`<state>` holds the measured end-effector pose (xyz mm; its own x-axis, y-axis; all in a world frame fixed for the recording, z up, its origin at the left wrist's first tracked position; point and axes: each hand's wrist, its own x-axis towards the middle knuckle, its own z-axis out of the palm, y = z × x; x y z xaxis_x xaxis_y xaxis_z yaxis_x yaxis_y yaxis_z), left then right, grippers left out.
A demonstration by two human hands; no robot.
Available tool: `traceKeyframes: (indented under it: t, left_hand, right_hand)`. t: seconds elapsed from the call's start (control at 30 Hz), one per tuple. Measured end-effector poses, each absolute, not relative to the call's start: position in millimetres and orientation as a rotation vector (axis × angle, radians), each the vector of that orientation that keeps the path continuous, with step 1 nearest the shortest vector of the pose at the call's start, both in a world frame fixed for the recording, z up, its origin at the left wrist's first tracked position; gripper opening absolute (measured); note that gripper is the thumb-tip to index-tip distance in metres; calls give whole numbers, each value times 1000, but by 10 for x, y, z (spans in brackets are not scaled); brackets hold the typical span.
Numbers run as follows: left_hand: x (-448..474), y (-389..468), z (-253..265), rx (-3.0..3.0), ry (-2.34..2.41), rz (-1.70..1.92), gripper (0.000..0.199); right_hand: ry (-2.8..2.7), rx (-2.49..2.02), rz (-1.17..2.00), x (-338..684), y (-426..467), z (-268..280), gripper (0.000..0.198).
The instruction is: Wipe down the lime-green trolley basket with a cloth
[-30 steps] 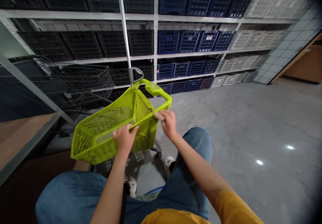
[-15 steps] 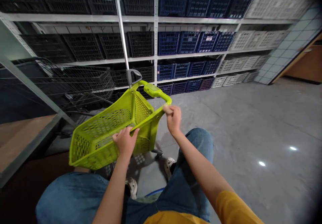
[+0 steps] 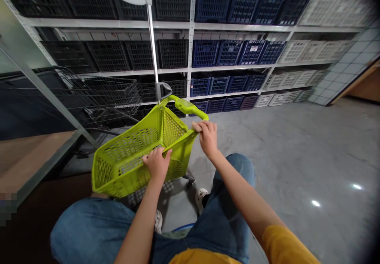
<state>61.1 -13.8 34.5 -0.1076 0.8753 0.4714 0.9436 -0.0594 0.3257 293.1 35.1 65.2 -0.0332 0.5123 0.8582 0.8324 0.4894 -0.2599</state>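
Observation:
A lime-green plastic shopping cart [image 3: 118,187] stands in front of my knees, its basket of perforated walls with nothing visible inside. My left hand [image 3: 157,163] is closed over the near side rim, fingers curled to the inside and thumb along the outside. Close to where the handle [image 3: 192,109] joins the basket, my right hand [image 3: 207,137] grips the upper rim corner; its fingertips are partly hidden. A metal pole [image 3: 152,42] with a white panel on top rises from a grey clamp [image 3: 164,92] beside the far end of the handle.
Shelves [image 3: 237,27] along the wall hold black crates [image 3: 103,56], blue crates [image 3: 204,54] and white crates [image 3: 292,52]. A dark wire cart [image 3: 118,92] stands behind the green one. At left is a wooden ledge with a metal edge [image 3: 50,167]. Grey floor [image 3: 291,149] extends right.
Cart, hands and shelves all appear shifted slightly right in view, mostly as my head turns. Both hands keep their hold on the rim.

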Motion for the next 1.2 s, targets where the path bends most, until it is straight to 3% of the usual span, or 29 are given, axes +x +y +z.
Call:
traceKeyframes:
  t: [0.2,0.43,0.63,0.83,1.07,1.2]
  left_hand:
    - [583,-128,350,-2047,-2060,-882,36]
    - [622,-139,351,-2040,-2055,-904,36]
    - [568,-138,378,-2080,-2051,-867,35]
    - [560,-127,377,-2074,-2070,-857,35]
    - [484,-139,396,-2111,-2032,-825,34]
    - [463,-127,395,-2101,-2059,-824,35]
  right_hand:
    - [-2109,-964,-420,2780,297,563,30]
    - [-1593,-1136,-373,2910,381,599,32]
    - [-1963,-894,-307,2727,308,400,33]
    - [-1552,-1126,-360,2931,382,605,36]
    - [-2012,-843,-354,2575,206,304,25]
    - [-1579,-1078,-333,2936,386,488,20]
